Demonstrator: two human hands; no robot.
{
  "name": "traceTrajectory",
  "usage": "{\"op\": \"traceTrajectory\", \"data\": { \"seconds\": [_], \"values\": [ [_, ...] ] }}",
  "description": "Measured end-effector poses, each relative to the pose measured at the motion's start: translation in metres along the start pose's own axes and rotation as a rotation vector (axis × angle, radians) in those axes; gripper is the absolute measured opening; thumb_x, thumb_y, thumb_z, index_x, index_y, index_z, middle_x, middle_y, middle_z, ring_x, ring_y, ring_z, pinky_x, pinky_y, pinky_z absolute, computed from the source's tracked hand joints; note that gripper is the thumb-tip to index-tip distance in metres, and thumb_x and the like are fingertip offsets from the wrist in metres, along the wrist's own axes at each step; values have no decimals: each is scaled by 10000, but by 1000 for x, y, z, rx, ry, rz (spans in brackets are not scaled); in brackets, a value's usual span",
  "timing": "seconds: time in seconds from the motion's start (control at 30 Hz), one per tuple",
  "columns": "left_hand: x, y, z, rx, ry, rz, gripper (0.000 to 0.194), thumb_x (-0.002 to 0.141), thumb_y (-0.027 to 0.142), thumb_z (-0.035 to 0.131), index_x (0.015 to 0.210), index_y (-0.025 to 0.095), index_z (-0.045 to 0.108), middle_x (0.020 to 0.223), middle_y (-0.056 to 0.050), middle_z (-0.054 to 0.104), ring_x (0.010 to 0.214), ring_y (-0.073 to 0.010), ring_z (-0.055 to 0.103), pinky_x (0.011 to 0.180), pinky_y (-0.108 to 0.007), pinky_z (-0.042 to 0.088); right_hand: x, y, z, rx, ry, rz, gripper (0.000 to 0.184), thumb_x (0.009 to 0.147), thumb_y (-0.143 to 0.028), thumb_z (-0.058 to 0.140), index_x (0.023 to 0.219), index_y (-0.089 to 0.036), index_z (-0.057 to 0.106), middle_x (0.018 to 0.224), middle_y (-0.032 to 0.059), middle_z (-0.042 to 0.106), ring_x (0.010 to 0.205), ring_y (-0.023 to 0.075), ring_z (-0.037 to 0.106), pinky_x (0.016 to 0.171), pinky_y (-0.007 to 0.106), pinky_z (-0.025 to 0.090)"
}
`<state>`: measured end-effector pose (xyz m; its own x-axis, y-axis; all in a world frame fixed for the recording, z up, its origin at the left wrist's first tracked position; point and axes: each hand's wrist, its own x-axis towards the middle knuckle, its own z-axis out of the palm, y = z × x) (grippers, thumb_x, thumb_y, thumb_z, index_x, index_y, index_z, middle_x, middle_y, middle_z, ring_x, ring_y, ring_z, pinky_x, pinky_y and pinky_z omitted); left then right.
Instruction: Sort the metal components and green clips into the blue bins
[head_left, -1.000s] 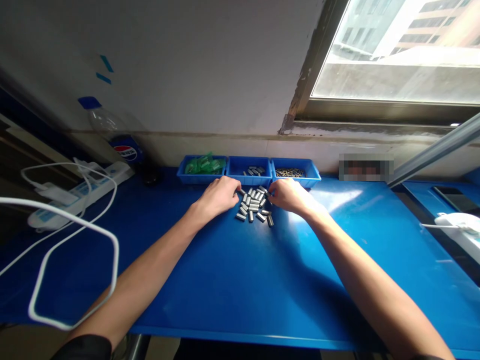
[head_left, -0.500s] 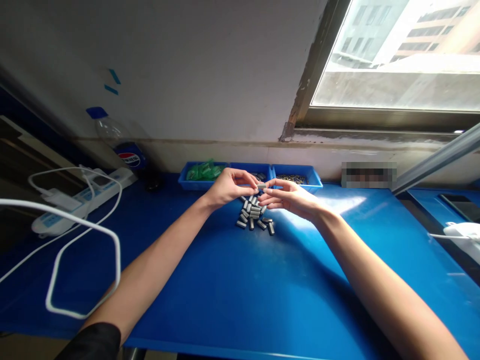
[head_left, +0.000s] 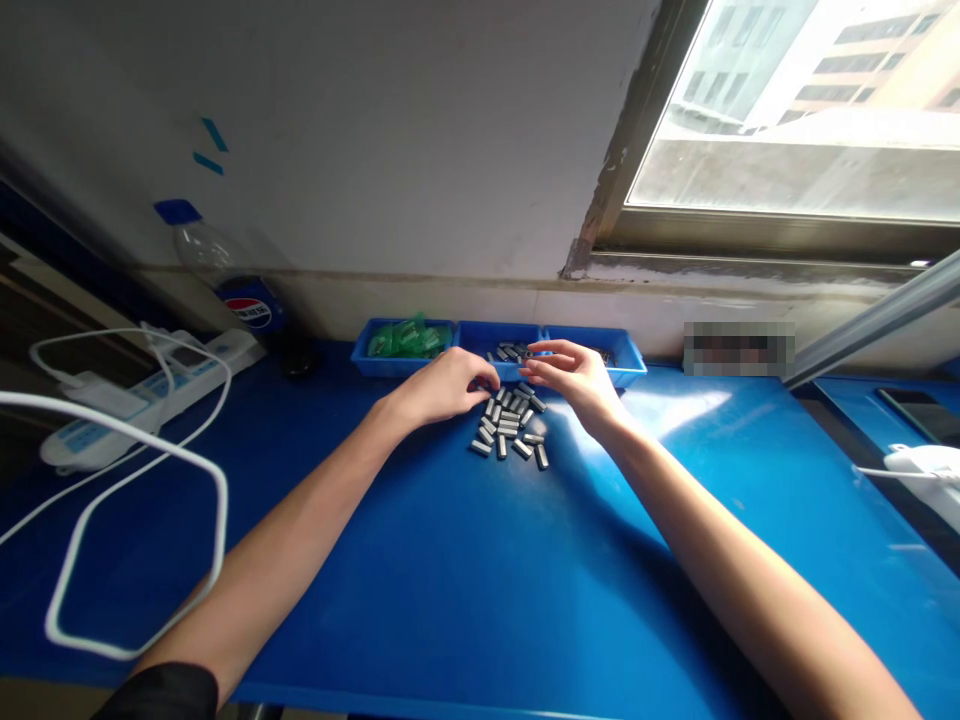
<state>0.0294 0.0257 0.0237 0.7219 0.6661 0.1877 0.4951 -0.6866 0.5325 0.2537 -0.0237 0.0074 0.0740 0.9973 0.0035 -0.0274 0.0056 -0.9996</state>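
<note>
A pile of several small grey metal pieces (head_left: 512, 425) lies on the blue table (head_left: 480, 580) in front of three blue trays. My left hand (head_left: 442, 388) rests palm down at the pile's left edge, fingers curled onto the pieces. My right hand (head_left: 574, 380) hovers over the pile's right side and pinches one small metal piece (head_left: 529, 353) between thumb and fingers, above the middle tray (head_left: 501, 349), which holds more grey pieces.
The left tray (head_left: 405, 340) holds green parts, the right tray (head_left: 619, 352) small dark ones. A plastic bottle (head_left: 225, 275) stands by the wall. A power strip (head_left: 142, 385) and white cables (head_left: 112, 530) lie at the left. A phone (head_left: 919, 405) lies at the far right.
Both hands were raised and joined on one piece half a second ago. The left hand has dropped back to the pile; the right hand has carried the piece toward the middle tray.
</note>
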Motion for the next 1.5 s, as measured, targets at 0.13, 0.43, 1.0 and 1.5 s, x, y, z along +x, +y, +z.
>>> {"op": "traceTrajectory", "data": {
  "seconds": [0.13,0.43,1.0,1.5],
  "values": [
    [-1,-1,4,128,-125,37,275,818,72,639,962,209,829,965,-76,822,896,-234,772,815,-284,566,-2,1,-2,33,-6,22,380,761,-346,838,1095,-191,742,990,86,813,886,215,796,832,328,645],
    [-5,3,9,391,-122,11,253,874,65,554,942,217,744,905,-97,769,813,-260,744,651,-290,483,-4,3,-17,40,-97,73,237,786,-311,827,974,-177,775,904,71,806,740,148,740,706,253,610],
    [-3,9,1,169,1,-4,214,862,189,701,1027,188,837,960,-57,813,831,-198,752,728,-256,531,-5,-13,-29,-160,-234,140,321,764,-392,877,962,-165,764,815,67,773,662,142,683,626,254,549],
    [0,14,28,200,-67,98,261,956,170,650,1170,208,793,1071,-96,790,1019,-243,743,875,-305,563,-4,-17,-41,-515,-399,123,246,892,-361,749,1070,-194,774,820,41,786,762,188,729,680,272,570]
  ]
}}
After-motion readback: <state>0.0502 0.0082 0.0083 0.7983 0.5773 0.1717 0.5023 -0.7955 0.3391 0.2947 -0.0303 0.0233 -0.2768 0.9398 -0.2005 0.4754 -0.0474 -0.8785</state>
